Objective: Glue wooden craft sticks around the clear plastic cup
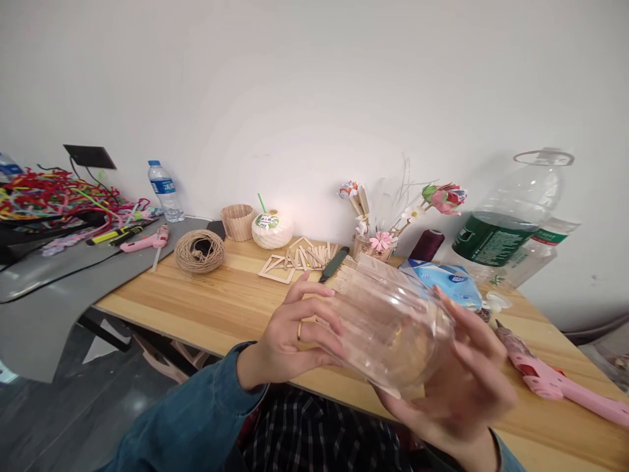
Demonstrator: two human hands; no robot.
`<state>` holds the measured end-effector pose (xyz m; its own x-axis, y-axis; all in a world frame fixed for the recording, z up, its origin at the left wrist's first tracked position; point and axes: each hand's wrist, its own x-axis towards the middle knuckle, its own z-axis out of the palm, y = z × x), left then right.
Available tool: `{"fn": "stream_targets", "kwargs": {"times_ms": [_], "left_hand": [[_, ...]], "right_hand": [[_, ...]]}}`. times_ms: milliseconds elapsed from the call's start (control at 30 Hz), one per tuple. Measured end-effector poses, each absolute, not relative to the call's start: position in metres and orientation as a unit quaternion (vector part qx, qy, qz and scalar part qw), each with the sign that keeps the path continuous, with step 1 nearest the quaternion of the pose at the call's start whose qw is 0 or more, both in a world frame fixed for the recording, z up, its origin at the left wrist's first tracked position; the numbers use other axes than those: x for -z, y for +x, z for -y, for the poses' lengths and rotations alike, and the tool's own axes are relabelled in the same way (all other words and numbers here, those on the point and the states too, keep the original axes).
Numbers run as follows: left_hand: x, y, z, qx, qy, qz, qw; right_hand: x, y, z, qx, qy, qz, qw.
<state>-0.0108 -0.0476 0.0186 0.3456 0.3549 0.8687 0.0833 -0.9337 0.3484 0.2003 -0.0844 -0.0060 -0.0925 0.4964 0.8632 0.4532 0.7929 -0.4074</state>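
Note:
Between my two hands, tilted above the table's front edge, is a clear plastic container (393, 321) that looks like a cut bottle section. Pale wooden craft sticks (344, 278) show along its left side; whether all are fixed to it I cannot tell. My left hand (302, 328), with a ring on one finger, has its fingers curled against the left end. Slightly blurred, my right hand (466, 373) wraps round the right end, thumb below and fingers above. Just behind lies a dark green utility knife (335, 263), near a pile of loose craft sticks (317, 254).
A pink glue gun (545, 380) lies at right, near a blue tissue pack (452, 280) and a large bottle (511, 216). Paper flowers (381, 241) stand behind. Leftward are a twine ball (200, 251), a stick cup (238, 221), a second glue gun (146, 241) and pipe cleaners (54, 196).

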Motion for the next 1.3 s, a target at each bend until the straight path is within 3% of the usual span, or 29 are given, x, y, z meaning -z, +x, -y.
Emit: {"fn": "stream_targets", "kwargs": {"times_ms": [133, 400, 500, 833, 1167, 1300], "left_hand": [[-0.02, -0.006, 0.044, -0.561, 0.775, -0.19, 0.223], [-0.025, -0.002, 0.037, -0.481, 0.646, -0.32, 0.498], [-0.032, -0.002, 0.033, -0.434, 0.626, -0.341, 0.55], [-0.039, 0.0, 0.026, -0.423, 0.617, -0.334, 0.573], [-0.039, 0.009, 0.03, -0.448, 0.668, -0.346, 0.483], [-0.033, 0.012, 0.026, -0.417, 0.672, -0.337, 0.511]], "right_hand": [[-0.01, 0.175, 0.084, -0.133, -0.343, 0.66, 0.655], [0.012, 0.179, 0.072, -0.508, -0.382, 0.5, 0.588], [0.015, 0.176, 0.073, -0.612, -0.346, 0.426, 0.57], [0.009, 0.174, 0.08, -0.626, -0.362, 0.35, 0.595], [0.016, 0.167, 0.082, -0.587, -0.402, 0.338, 0.615], [0.023, 0.169, 0.077, -0.548, -0.421, 0.376, 0.618]]}}
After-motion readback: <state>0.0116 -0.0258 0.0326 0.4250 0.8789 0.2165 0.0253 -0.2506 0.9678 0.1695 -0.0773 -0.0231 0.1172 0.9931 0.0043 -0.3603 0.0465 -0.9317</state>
